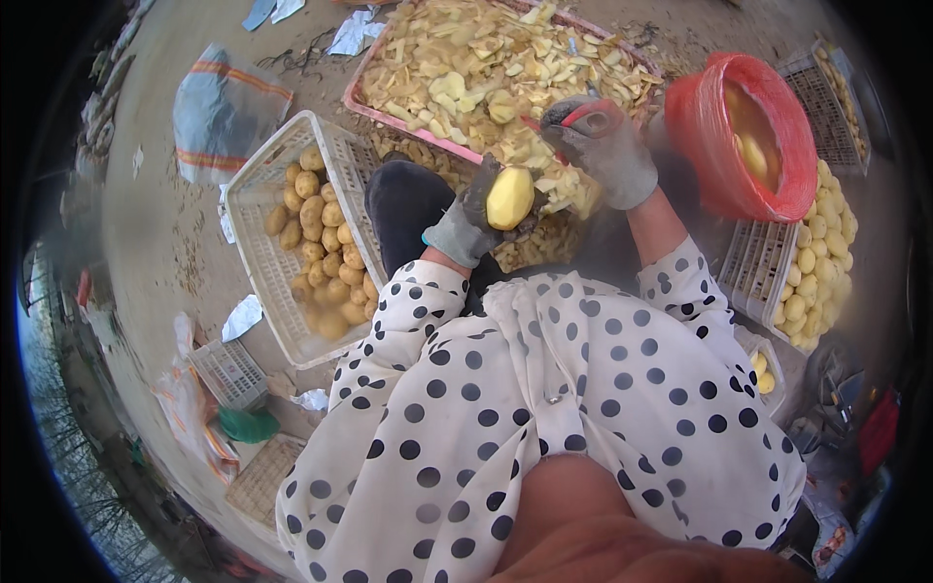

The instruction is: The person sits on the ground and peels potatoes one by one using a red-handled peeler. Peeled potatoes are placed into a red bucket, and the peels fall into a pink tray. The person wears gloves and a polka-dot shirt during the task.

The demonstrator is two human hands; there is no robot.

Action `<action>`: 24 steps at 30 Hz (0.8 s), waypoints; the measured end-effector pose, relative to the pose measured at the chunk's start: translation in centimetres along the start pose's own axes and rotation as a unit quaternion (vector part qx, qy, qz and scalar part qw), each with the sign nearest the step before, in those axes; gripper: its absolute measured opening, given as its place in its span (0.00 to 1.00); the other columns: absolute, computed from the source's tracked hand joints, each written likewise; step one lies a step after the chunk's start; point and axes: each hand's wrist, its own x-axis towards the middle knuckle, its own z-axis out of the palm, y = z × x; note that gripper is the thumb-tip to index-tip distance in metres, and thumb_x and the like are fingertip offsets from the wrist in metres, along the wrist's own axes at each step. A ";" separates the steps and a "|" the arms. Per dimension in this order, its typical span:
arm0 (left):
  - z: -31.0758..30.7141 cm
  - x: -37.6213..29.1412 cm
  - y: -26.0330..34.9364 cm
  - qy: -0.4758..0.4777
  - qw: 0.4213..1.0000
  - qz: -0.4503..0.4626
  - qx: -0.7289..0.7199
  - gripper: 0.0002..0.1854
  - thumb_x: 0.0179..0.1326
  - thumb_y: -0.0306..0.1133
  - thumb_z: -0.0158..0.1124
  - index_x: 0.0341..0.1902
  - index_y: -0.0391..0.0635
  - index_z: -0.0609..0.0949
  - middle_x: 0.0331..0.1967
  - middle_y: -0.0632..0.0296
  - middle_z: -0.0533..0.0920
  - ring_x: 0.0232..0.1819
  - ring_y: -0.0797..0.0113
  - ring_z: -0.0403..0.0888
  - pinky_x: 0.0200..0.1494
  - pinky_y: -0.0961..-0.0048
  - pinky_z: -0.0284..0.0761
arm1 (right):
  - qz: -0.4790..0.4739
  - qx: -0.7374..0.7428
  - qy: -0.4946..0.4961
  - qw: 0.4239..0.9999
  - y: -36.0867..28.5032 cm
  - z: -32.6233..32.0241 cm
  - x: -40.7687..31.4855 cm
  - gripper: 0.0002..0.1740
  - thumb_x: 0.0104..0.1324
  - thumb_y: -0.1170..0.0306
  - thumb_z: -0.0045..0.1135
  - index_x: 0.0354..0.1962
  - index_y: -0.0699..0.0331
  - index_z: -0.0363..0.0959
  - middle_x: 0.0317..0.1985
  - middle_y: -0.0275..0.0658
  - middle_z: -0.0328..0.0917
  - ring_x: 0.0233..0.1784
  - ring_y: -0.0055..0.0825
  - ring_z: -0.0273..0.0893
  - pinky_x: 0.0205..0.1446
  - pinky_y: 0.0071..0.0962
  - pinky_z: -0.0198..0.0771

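A peeled yellow potato (510,198) rests in my left hand (474,218), which wears a grey work glove with dark palm coating. My right hand (605,149), gloved alike, grips a red-handled peeler (594,120) above and to the right of that potato, apart from it. The peeler's blade is hard to make out. Beyond both hands lies a pink-rimmed tub (415,135) heaped with potato peelings (496,58). More peelings cover the ground between my knees. On my left, a white plastic crate (273,186) holds unpeeled potatoes (321,211).
At right stands a bucket lined with a red bag (700,138), with potatoes in murky water. Beside it, a crate (758,266) carries a pile of peeled potatoes (816,255). A woven sack (226,116) and a small upturned basket (232,373) lie to the left.
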 end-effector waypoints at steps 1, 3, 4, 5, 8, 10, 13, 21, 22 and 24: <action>0.0 -0.2 0.3 -0.027 0.999 0.014 0.011 0.21 0.59 0.34 0.59 0.55 0.41 0.72 0.47 0.58 0.78 0.46 0.68 0.76 0.48 0.74 0.73 | 0.069 0.029 -0.014 0.997 -1.4 -0.9 0.3 0.28 0.43 0.77 0.54 0.48 0.60 0.72 0.35 0.34 0.77 0.42 0.30 0.72 0.54 0.34 0.60; 0.0 -0.8 0.9 -0.076 0.996 0.044 0.036 0.29 0.54 0.39 0.65 0.57 0.40 0.70 0.47 0.58 0.78 0.46 0.68 0.77 0.47 0.73 0.74 | 0.204 0.091 -0.026 0.974 -3.9 -2.7 0.8 0.26 0.47 0.73 0.56 0.48 0.62 0.71 0.36 0.35 0.76 0.38 0.26 0.73 0.44 0.29 0.66; 0.0 -0.8 1.8 -0.116 0.990 0.049 0.055 0.33 0.53 0.44 0.66 0.59 0.40 0.68 0.47 0.58 0.77 0.44 0.67 0.77 0.45 0.72 0.76 | 0.171 0.203 0.027 0.964 -2.1 -2.6 -0.3 0.25 0.49 0.70 0.58 0.48 0.63 0.70 0.35 0.35 0.76 0.37 0.24 0.74 0.39 0.26 0.68; -0.1 -0.7 2.2 -0.156 0.983 0.054 0.074 0.37 0.52 0.48 0.67 0.61 0.41 0.66 0.47 0.57 0.77 0.42 0.66 0.78 0.42 0.70 0.77 | 0.129 0.214 0.036 0.968 -2.0 -2.4 -0.7 0.25 0.52 0.67 0.58 0.49 0.64 0.69 0.35 0.34 0.76 0.34 0.21 0.73 0.35 0.22 0.67; 0.4 0.0 1.5 -0.061 0.951 0.087 0.291 0.38 0.41 0.39 0.75 0.57 0.40 0.69 0.41 0.58 0.77 0.38 0.67 0.77 0.41 0.71 0.74 | 0.066 0.307 0.031 0.949 -3.7 -1.8 -1.3 0.26 0.58 0.60 0.60 0.49 0.66 0.67 0.34 0.33 0.76 0.26 0.17 0.72 0.27 0.14 0.65; 0.7 0.5 1.2 -0.047 0.877 0.153 0.454 0.35 0.38 0.38 0.77 0.51 0.40 0.71 0.38 0.56 0.77 0.38 0.64 0.77 0.41 0.69 0.73 | 0.090 0.386 0.015 0.918 -1.8 -1.3 -1.7 0.29 0.56 0.57 0.61 0.49 0.66 0.67 0.37 0.34 0.76 0.30 0.17 0.73 0.28 0.14 0.67; 2.0 -0.9 2.4 -0.012 0.880 0.159 0.448 0.33 0.39 0.39 0.77 0.49 0.41 0.72 0.37 0.55 0.78 0.37 0.62 0.77 0.42 0.69 0.74 | 0.075 0.382 0.023 0.921 0.6 -1.4 -1.4 0.28 0.55 0.57 0.60 0.49 0.66 0.68 0.40 0.36 0.75 0.37 0.20 0.75 0.31 0.17 0.70; 1.4 0.0 0.9 0.018 0.832 0.223 0.508 0.36 0.37 0.40 0.77 0.50 0.41 0.71 0.40 0.51 0.77 0.40 0.53 0.77 0.43 0.65 0.74 | 0.081 0.201 0.017 0.976 -2.8 -1.4 -1.7 0.15 0.58 0.62 0.55 0.36 0.67 0.76 0.41 0.38 0.75 0.36 0.26 0.75 0.34 0.24 0.70; 1.5 -0.2 1.0 0.022 0.827 0.227 0.514 0.36 0.37 0.40 0.77 0.51 0.41 0.71 0.40 0.51 0.77 0.41 0.52 0.77 0.43 0.65 0.73 | 0.092 0.127 0.007 0.988 -3.7 -1.7 -1.0 0.15 0.58 0.62 0.55 0.34 0.67 0.76 0.40 0.38 0.75 0.34 0.24 0.75 0.33 0.21 0.70; 1.9 -0.9 1.1 0.036 0.810 0.236 0.536 0.36 0.37 0.40 0.77 0.51 0.42 0.71 0.40 0.50 0.77 0.41 0.52 0.77 0.43 0.65 0.73 | 0.095 0.218 0.055 0.970 -3.1 -2.4 -1.6 0.13 0.58 0.65 0.55 0.34 0.68 0.75 0.38 0.38 0.74 0.34 0.24 0.74 0.32 0.21 0.69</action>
